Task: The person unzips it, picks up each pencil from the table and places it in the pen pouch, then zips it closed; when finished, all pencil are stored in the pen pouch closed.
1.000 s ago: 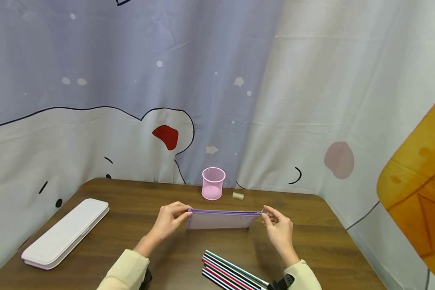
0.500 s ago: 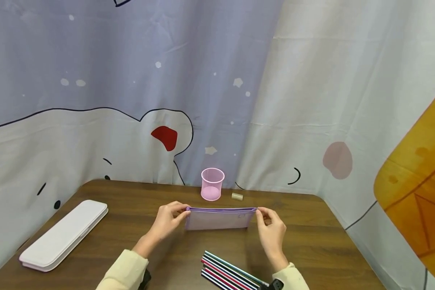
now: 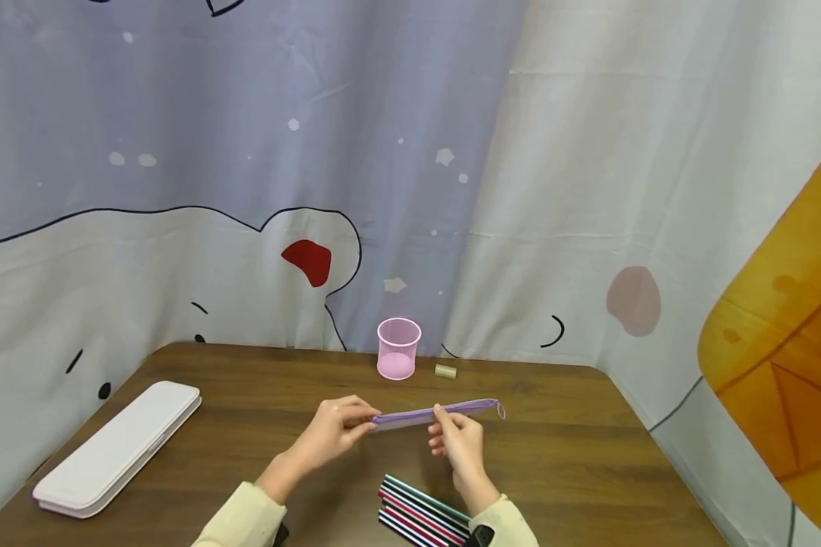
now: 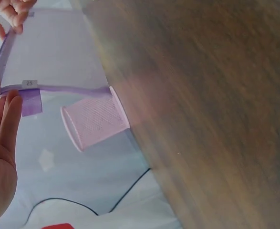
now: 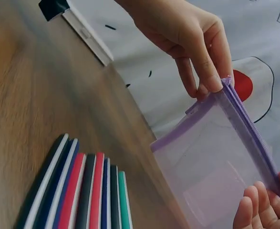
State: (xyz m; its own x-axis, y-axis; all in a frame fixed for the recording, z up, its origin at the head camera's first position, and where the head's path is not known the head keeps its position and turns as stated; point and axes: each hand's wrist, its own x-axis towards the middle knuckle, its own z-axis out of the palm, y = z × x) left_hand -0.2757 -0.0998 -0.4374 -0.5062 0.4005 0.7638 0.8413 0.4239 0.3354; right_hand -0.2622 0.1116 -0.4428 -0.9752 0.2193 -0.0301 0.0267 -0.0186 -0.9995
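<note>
One corner of the translucent lilac mesh zip pouch (image 5: 202, 138) was pinched by the left grip (image 3: 338, 427), its zipped edge by the right grip (image 3: 458, 441) partway along! The pouch was held above the brown wooden tabletop (image 3: 561, 456), between the pink mesh cup (image 3: 397, 361) on the far side and the row of slim striped pens or pencils (image 3: 417, 507) on the near side. The danger? The right end, purple oval ring (image 3: 502, 411) and all, was left unsupported; a twist could be caused by a slackened right pinch. Were the left corner lost, the near row might be brushed askew; with too far a push, the cup might be toppled.
</note>
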